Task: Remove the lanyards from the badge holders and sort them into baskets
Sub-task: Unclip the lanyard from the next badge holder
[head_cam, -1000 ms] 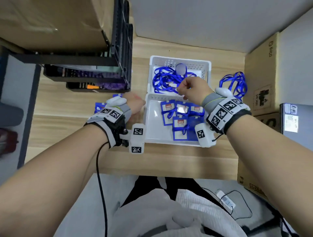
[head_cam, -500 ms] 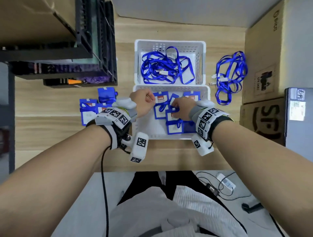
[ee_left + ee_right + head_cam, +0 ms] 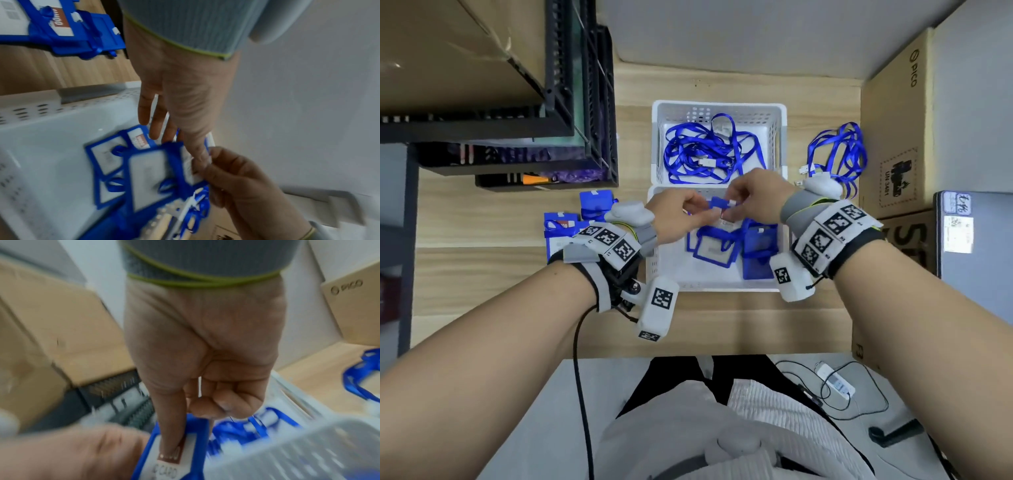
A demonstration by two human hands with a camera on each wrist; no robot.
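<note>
Pinching one blue badge holder [image 3: 720, 202] between both hands, left hand [image 3: 675, 216] and right hand [image 3: 756, 195] fingers curled on it above the near basket [image 3: 664, 270], two white baskets touching end to end, far basket [image 3: 719, 108] holding tangled lanyards [image 3: 702, 154], bare desk [image 3: 722, 325] along the front edge.

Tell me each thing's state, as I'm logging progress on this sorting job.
Far white plastic basket: holds loose blue lanyards.
Near white plastic basket: holds blue badge holders.
Lifted blue badge holder: pinched by both hands.
Left hand: pinching.
Right hand: pinching.
Blue lanyard pile: loose on wooden table.
</note>
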